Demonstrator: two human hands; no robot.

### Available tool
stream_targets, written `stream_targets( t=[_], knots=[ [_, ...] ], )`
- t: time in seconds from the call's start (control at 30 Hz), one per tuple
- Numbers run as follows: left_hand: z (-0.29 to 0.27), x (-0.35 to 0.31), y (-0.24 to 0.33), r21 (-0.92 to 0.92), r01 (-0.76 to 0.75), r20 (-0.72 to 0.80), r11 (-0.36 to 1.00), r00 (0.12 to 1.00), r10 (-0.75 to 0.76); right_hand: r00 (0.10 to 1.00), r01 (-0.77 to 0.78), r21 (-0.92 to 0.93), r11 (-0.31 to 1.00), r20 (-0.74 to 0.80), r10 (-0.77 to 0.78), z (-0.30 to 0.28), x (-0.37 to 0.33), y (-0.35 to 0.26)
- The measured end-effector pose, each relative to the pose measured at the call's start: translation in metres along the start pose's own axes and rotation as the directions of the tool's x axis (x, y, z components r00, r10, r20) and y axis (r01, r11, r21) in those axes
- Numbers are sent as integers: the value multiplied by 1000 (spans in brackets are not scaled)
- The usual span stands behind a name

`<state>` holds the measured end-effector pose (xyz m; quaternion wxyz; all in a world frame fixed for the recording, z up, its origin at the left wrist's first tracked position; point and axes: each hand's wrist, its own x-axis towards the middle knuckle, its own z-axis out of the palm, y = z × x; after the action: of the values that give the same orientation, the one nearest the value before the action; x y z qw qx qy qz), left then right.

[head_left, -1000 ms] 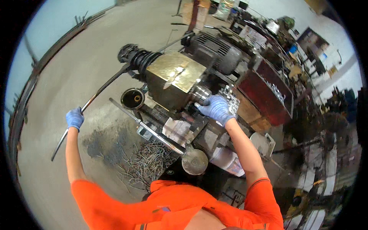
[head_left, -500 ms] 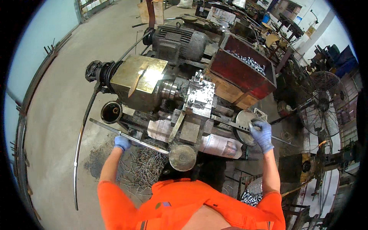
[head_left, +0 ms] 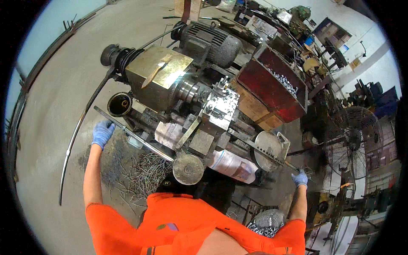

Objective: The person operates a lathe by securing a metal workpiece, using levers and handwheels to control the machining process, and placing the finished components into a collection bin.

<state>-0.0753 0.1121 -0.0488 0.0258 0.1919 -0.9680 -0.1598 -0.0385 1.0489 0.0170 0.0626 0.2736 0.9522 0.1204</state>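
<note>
My left hand (head_left: 103,134), in a blue glove, is beside the upper end of a long metal lever bar (head_left: 146,144). Its fingers are loosely bent and apart from a full grip, close against the bar. That bar runs down to a round metal disc (head_left: 188,169) at the front of a lathe. At the right, my right hand (head_left: 300,178), also gloved, closes on the end of a perforated flat bar (head_left: 268,155). This bar crosses a round handwheel (head_left: 268,148). Between my hands is the lathe's tool slide (head_left: 222,108), strewn with metal chips.
A brush (head_left: 155,74) lies on the brass-coloured headstock cover (head_left: 176,66). Behind are a motor (head_left: 210,42) and a red bin (head_left: 270,87) of small metal parts. Curly swarf (head_left: 144,176) covers the floor at left. A fan (head_left: 353,140) stands right; a basket of parts (head_left: 267,221) sits below.
My left hand has shifted left, away from the collar on the lever bar. My right hand has moved outward and down to the perforated bar's end. The view has turned and shifted.
</note>
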Motion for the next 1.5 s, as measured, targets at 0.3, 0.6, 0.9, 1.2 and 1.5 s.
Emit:
stream_targets(
  t=[0.3, 0.6, 0.9, 1.2, 1.5],
  knots=[
    [-30, -8, 111, -116, -263, -254, 958, 940, 228, 988, -68, 33, 997, -140, 72, 27, -13, -21],
    [-6, 5, 113, -14, -75, -153, 997, 986, 72, 962, -206, 281, 937, -119, 247, 72, -169, 16],
    [-7, 13, 120, -15, -61, -162, 998, 985, 57, 839, -545, 145, 826, 109, 534, 127, -274, 133],
    [-14, 9, 120, -5, -26, -134, 1000, 991, 25, 795, -604, 107, 790, 145, 588, 125, -271, 125],
    [-18, 3, 118, 3, -28, -151, 1000, 988, 28, 827, -562, 166, 810, 105, 553, 101, -278, 99]
  ],
)
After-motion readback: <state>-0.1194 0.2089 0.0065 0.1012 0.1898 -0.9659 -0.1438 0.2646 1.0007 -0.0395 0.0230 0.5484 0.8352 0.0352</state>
